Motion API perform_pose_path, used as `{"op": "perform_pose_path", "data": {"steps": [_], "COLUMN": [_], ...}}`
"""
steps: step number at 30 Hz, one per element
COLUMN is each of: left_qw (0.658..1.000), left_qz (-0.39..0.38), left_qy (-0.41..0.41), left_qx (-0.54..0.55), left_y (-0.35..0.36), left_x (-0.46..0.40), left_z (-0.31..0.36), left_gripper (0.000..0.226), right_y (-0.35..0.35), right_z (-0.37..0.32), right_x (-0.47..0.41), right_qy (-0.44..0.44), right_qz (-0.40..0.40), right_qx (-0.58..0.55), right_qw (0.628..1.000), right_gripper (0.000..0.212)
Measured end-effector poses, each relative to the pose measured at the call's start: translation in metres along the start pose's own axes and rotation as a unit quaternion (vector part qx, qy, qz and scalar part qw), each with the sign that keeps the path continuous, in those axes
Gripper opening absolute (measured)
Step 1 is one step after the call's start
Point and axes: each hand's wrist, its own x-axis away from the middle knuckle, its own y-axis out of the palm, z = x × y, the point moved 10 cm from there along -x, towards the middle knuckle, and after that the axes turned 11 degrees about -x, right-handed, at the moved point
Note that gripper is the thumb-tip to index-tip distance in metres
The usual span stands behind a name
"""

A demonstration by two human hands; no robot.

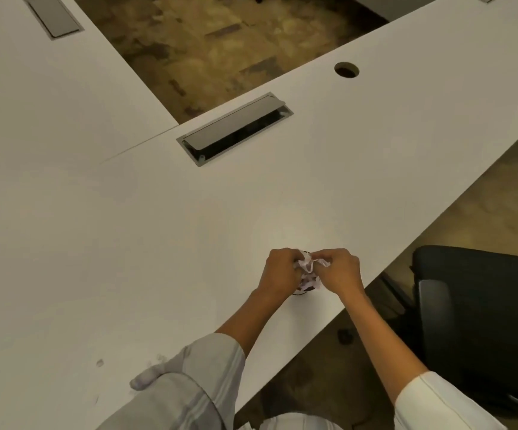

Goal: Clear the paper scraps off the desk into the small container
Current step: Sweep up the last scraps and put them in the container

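While both our hands meet over small dark-rimmed round container (301,293), left hand (279,271) and right hand (340,270) pinch crumpled white paper scraps (307,268) directly above its mouth. Step: stuffing. Next: push down, let go.

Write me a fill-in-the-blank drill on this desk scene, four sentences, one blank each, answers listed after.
1. Both hands, the left hand and the right hand, hold crumpled ____ over the small container.
2. The desk top is ____ in colour.
3. The cable hatch set into the desk has its lid ____.
4. The black chair stands on the person's ____ side.

Missing words: paper scraps; white; partly open; right
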Motion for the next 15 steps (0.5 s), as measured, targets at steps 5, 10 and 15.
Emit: {"op": "perform_pose_path", "data": {"steps": [5, 10, 15], "left_qw": [1.0, 0.999, 0.999], "left_qz": [-0.017, -0.044, -0.038], "left_qy": [0.02, 0.02, 0.025], "left_qx": [-0.008, -0.012, -0.006], "left_y": [0.004, -0.002, -0.013], "left_x": [0.0, 0.004, 0.008], "left_z": [0.001, 0.002, 0.0], "left_gripper": [0.033, 0.067, 0.07], "right_y": [0.01, 0.009, 0.004], "right_z": [-0.001, -0.004, -0.006], "right_x": [-0.001, 0.0, 0.002], "right_qy": [-0.015, -0.002, 0.019], "right_qz": [-0.04, -0.071, -0.089], "right_qx": [0.037, 0.023, -0.024], "right_qw": [0.998, 0.997, 0.996], "right_gripper": [0.027, 0.05, 0.07]}}
